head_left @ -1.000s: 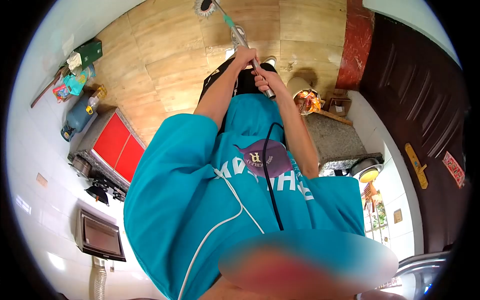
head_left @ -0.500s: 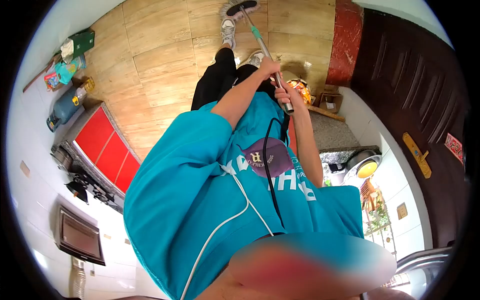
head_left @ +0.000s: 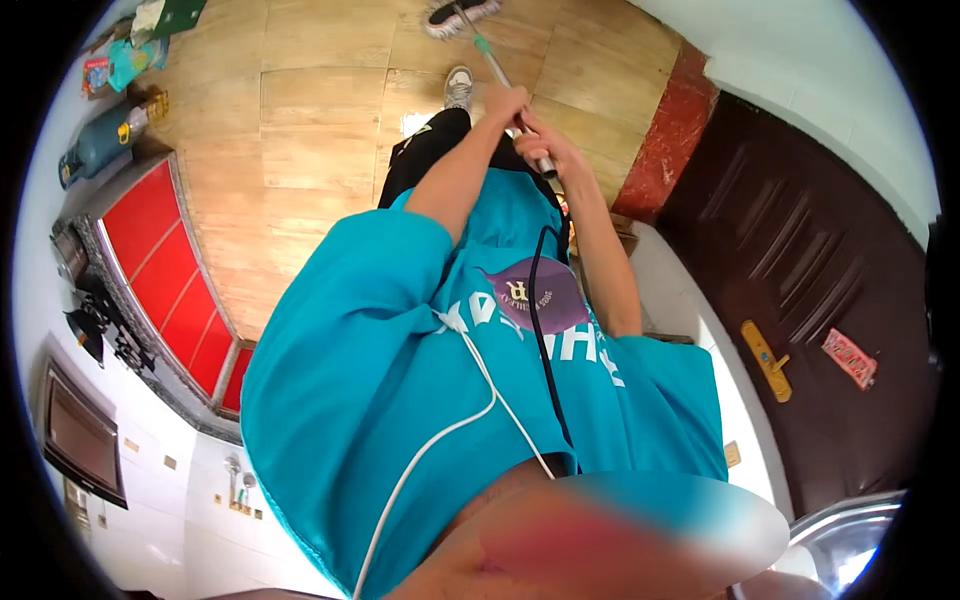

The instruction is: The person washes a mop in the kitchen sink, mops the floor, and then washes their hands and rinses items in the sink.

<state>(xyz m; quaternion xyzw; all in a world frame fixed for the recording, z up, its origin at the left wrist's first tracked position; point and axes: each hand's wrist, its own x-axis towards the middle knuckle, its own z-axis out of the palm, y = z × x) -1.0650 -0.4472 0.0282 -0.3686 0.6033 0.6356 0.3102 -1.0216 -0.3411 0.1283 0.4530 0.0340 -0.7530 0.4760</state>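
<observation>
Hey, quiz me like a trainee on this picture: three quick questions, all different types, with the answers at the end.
1. Which grips the pole nearer the mop head: the left hand or the right hand?
2. True or false: a gold-coloured handle plate is fixed to the dark brown door.
3. What colour is the collar on the pole?
A) Red
B) Green
C) Yellow

Key:
1. The left hand.
2. True.
3. B, green.
</observation>
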